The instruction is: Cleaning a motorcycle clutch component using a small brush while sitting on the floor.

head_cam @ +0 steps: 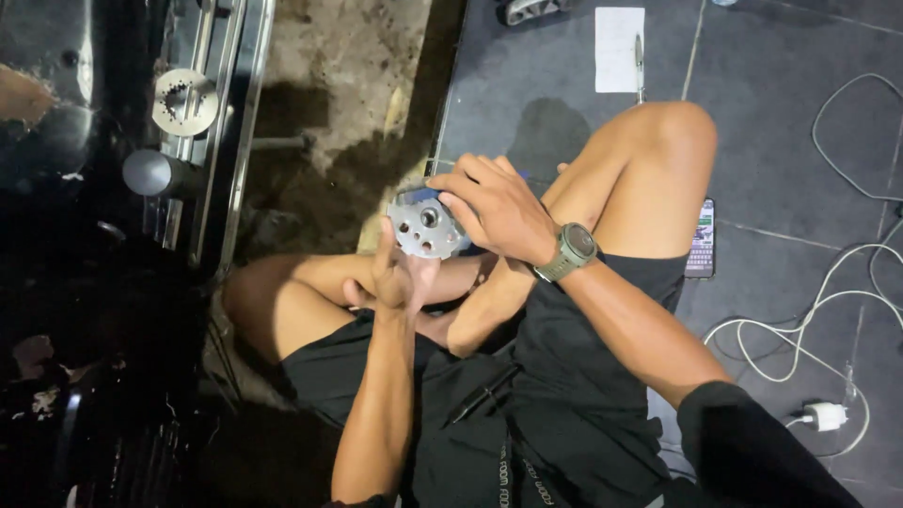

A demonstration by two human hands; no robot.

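- Two hands meet on one part: a round grey metal disc with a centre bore and a ring of small holes [428, 229], held above our lap between the raised knees.
- Our left hand [395, 277] supports the disc from below, fingers closed upward against its lower rim.
- Our right hand [494, 209], with a green wristwatch [570, 252] on the wrist, covers the disc's right and upper edge, fingers curled over it; a blue piece shows just behind the disc.
- The disc's flat face points up toward us and slightly left; its bore axis runs roughly along our line of sight.
- Both hands touch the disc, the left under, the right over.
- A second perforated metal disc [184, 101] lies well apart, on the dark machine frame at left.
- A phone [702, 239] lies on the grey tiled floor [781, 141] beside the right thigh.
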